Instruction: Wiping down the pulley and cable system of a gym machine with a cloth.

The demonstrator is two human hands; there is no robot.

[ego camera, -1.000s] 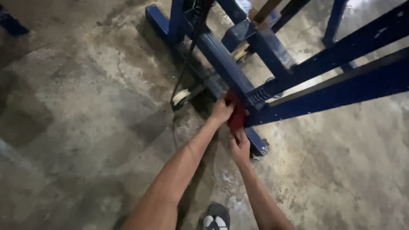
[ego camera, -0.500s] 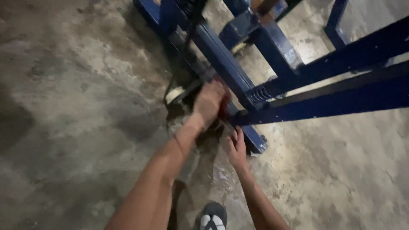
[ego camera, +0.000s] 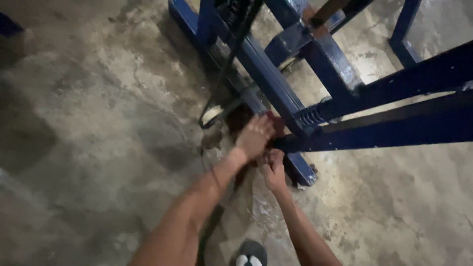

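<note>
A single dark red rag (ego camera: 274, 123) sat bunched against the lower rail of the blue steel frame (ego camera: 276, 88), just at the corner where a coil spring (ego camera: 310, 117) met the long side beam, near the centre of the view. The left hand (ego camera: 253, 138) lay over the rag, fingers curled down and pressing on it, though whether they were truly clamped on the cloth I could not tell, since the knuckles hid the grip. The right hand (ego camera: 273, 167), at six o'clock from the left one and nearly touching it, had its fingers curled up under the same rail; what it held, if anything, was hidden. At nine o'clock from the hands a small pale caster wheel (ego camera: 213, 114) sat beside a black cable (ego camera: 231, 59) that ran up toward twelve o'clock along the frame. The stained concrete floor (ego camera: 98, 123) spread all round, and one sandalled foot (ego camera: 251, 255) showed at six o'clock. By my judgement the risk lay in that corner: fingers worked so close to the spring and the rail joint could be pinched if the frame shifted on its wheel, and the loose cloth could snag in the coils. Counted: one rag, two hands, one spring, one wheel, one cable, one foot.
</note>
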